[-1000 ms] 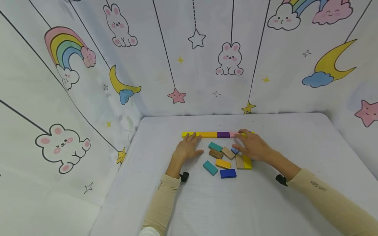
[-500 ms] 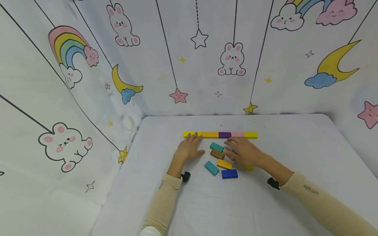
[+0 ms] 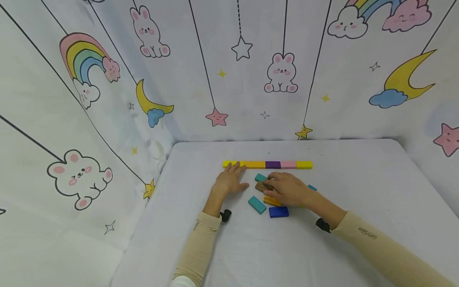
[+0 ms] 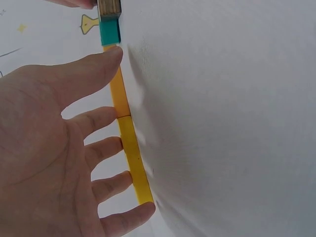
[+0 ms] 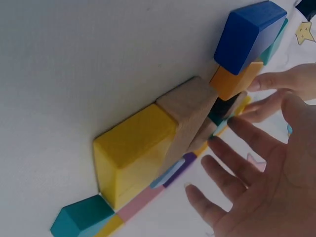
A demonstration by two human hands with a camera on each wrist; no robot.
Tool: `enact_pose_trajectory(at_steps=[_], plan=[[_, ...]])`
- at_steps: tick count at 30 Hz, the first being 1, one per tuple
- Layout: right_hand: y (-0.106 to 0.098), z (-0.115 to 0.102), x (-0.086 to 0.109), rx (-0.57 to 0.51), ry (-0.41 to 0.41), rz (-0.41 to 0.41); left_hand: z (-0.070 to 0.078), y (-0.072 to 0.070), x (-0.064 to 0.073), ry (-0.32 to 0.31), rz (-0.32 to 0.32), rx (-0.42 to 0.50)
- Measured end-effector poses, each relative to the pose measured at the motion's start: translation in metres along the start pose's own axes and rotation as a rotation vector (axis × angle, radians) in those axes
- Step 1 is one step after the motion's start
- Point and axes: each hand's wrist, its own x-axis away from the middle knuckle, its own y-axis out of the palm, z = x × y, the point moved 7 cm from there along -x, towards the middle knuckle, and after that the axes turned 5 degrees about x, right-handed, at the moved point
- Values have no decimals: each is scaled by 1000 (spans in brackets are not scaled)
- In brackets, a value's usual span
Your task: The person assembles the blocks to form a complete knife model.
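My left hand (image 3: pixel 226 182) is spread out, its fingertips on the yellow block (image 4: pixel 136 160) at the left end of a straight row of wooden blocks. Farther right, the row continues with an orange block (image 3: pixel 254 164), a purple one (image 3: pixel 273 164), a pink one (image 3: pixel 288 164) and another yellow one (image 3: pixel 304 164). Over the loose blocks hovers my right hand (image 3: pixel 290 189), fingers extended, fingertips right at a teal block (image 3: pixel 260 177) and a brown block (image 3: pixel 263 187). Beneath it, hidden in the head view, lie a loose yellow block (image 5: pixel 133 148) and a beige block (image 5: pixel 192 98).
Nearer me lie a loose orange block (image 3: pixel 271 201), a teal block (image 3: pixel 257 205) and a dark blue block (image 3: pixel 278 212). One more teal block (image 3: pixel 312 187) pokes out behind the right wrist. A white cloth (image 3: pixel 201 255) covers the table, and a printed curtain (image 3: pixel 244 91) stands behind it.
My right hand has moved from the row's right end leftward and nearer me, over the loose blocks. That end of the row is uncovered now. The left hand has stayed in place.
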Motion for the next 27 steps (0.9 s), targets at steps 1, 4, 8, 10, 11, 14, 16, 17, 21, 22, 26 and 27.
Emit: enact_pose_trajectory(at_steps=[1,4,8,10,11,14,16,17,21,22,26,27], plan=[[0,-1,0,11,7,-5,0,0,0,3,1,0],[0,-7,-1,52,16,1,1,-1,1,11,4,2],[-1,-14,-3,96,17,18,1,-1,1,11,0,-3],[-2,-16,-4,112,23,18,1,-1,1,11,-1,-3],[-3,-17,-4,121,27,17,1,-1,1,10,-1,-2],[-3,-18,-5,149,42,5,2,-1,2,9,-2,4],[-2,-18,-6,157,53,-9,2,-1,3,9,-4,8],[-1,-18,-7,160,59,-15,2,-2,3,9,-4,9],[2,-14,-10,141,88,-39,2,-2,3,11,-2,11],[3,-13,-10,136,93,-41,2,-2,3,11,-2,11],[5,-12,-12,101,104,-65,1,-2,2,10,-2,11],[6,-11,-12,97,103,-68,1,-2,2,10,-2,11]])
